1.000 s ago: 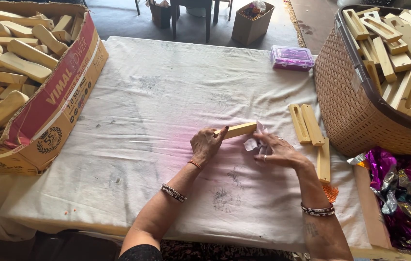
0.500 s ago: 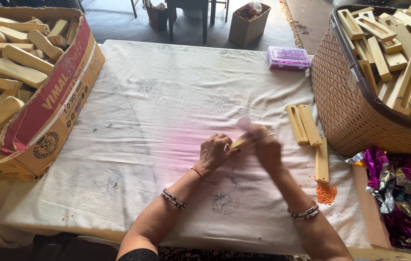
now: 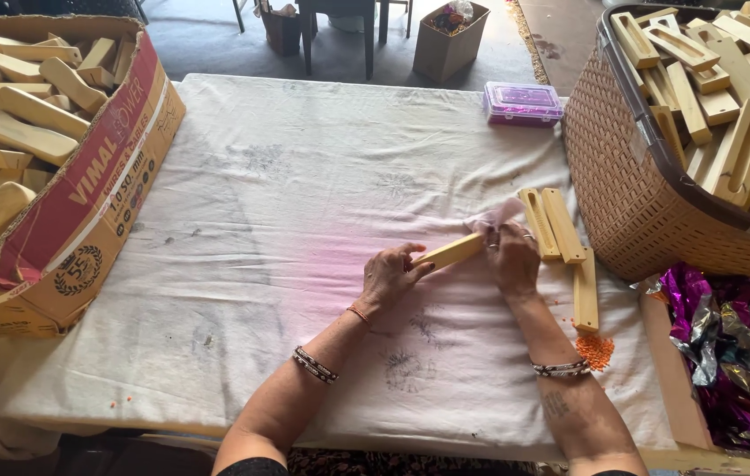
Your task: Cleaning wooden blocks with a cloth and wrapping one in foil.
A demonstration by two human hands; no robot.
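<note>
On the cloth, left hand (image 3: 390, 275) and right hand (image 3: 512, 257) clamp a wooden piece (image 3: 451, 253), perhaps paper-wrapped

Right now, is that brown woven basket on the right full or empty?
Full. The woven basket is heaped with pale wooden pieces that rise above its rim.

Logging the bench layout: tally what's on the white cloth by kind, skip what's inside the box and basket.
Wooden pieces: 4, one held by left hand and right hand, three lying beside the basket
Purple plastic case: 1
Orange bead pile: 1
Total: 6
</note>
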